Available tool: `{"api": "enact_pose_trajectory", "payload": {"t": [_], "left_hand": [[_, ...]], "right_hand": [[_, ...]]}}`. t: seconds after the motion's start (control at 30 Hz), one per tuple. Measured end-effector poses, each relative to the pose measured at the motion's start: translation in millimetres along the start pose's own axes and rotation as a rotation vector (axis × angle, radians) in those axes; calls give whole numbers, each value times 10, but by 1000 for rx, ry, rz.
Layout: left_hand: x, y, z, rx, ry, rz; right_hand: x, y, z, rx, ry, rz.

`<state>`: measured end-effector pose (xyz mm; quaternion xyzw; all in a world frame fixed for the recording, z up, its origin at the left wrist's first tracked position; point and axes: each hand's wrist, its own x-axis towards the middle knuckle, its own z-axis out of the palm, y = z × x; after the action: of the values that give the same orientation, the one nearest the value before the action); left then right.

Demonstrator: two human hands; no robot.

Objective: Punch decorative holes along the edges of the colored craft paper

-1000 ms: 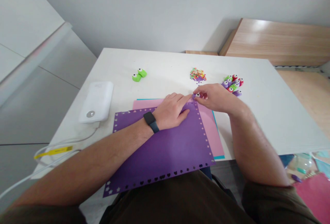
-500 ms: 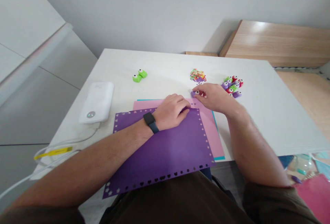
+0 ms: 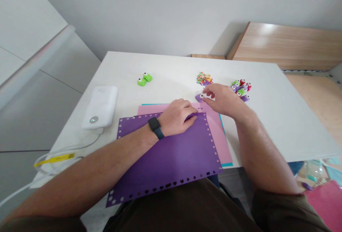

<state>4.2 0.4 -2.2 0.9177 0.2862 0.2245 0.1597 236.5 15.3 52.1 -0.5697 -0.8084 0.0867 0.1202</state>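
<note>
A purple sheet of paper (image 3: 173, 153) with small shapes punched along its edges lies in front of me, partly over the table's near edge. My left hand (image 3: 179, 116) rests on its upper edge, fingers bent and thumb apart from them. Just beyond the sheet's upper right corner sits a small purple craft punch (image 3: 199, 98) with a white, eye-like top. My right hand (image 3: 217, 98) hovers beside this punch, thumb and fingers apart, with nothing between them. Under the purple sheet lie a pink sheet (image 3: 224, 146) and a blue sheet (image 3: 227, 164).
A heap of colourful paper cutouts (image 3: 204, 78) lies beyond my right hand. Several green, red and purple punches (image 3: 242, 89) cluster at right, and two green punches (image 3: 144, 79) stand at back left. A white power bank (image 3: 100, 106) with a cable (image 3: 91, 142) is at left.
My right hand has let go of the purple punch and opened its fingers. The punch now stands slightly further left. My left hand and the purple sheet have stayed in place.
</note>
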Motion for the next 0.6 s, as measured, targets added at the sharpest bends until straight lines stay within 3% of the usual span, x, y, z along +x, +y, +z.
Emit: {"api": "enact_pose_trajectory", "payload": {"t": [0.07, 0.23, 0.6], "left_hand": [[-3, -4, 6, 7, 2, -5], [-3, -8, 11, 38, -19, -19], [9, 2, -16, 77, -74, -26]], "right_hand": [[-28, 13, -62, 2, -22, -4], [-47, 19, -106, -49, -237, -106], [2, -17, 52, -147, -277, -157]]}}
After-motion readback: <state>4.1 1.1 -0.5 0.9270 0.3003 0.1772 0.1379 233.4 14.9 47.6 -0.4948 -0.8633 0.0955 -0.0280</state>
